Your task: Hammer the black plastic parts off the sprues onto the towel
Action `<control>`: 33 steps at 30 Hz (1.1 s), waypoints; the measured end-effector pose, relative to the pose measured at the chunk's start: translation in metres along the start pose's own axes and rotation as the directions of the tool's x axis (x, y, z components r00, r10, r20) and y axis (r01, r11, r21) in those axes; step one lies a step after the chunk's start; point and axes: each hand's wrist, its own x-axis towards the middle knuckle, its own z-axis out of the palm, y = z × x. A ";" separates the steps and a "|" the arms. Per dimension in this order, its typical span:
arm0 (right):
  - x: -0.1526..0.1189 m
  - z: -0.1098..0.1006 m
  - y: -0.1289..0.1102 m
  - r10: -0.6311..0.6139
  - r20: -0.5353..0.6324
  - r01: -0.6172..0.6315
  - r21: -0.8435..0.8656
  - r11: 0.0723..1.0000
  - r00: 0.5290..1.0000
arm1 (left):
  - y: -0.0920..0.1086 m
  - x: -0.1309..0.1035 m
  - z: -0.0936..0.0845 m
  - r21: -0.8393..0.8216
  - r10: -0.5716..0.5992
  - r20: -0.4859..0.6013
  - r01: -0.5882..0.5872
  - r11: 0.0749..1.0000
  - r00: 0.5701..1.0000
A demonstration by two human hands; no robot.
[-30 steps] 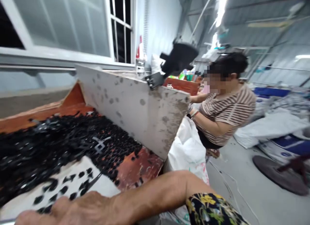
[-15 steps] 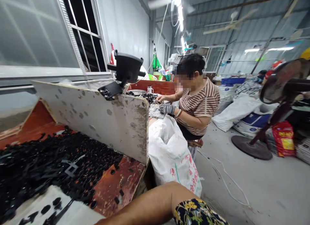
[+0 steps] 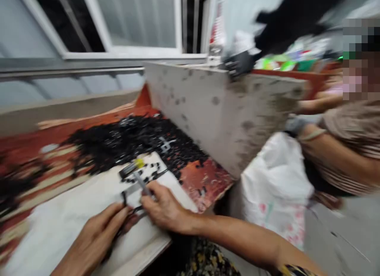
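Camera view swung left; both hands now in frame, versus only the right arm half a second ago. Right hand (image 3: 164, 210), frame center: fingers wrapped around a grey tool (image 3: 141, 183). Left hand (image 3: 96, 232), lower left of center: fingers pinching a black piece (image 3: 124, 197), blurred. Both over the white sheet (image 3: 68, 212), lower left. Black pile (image 3: 130, 133) above it, left of center. White sack (image 3: 274, 177), lower right.
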 end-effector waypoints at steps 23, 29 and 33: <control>-0.008 0.001 0.016 0.192 0.087 -0.210 0.346 0.914 0.978 | -0.033 0.055 -0.060 -0.358 -0.167 0.162 0.216 0.908 0.973; -0.009 0.001 0.016 0.195 0.086 -0.212 0.346 0.914 0.977 | -0.033 0.059 -0.060 -0.382 -0.182 0.165 0.233 0.894 0.969; -0.009 0.000 0.017 0.204 0.084 -0.220 0.350 0.911 0.975 | -0.032 0.059 -0.060 -0.386 -0.190 0.170 0.243 0.890 0.967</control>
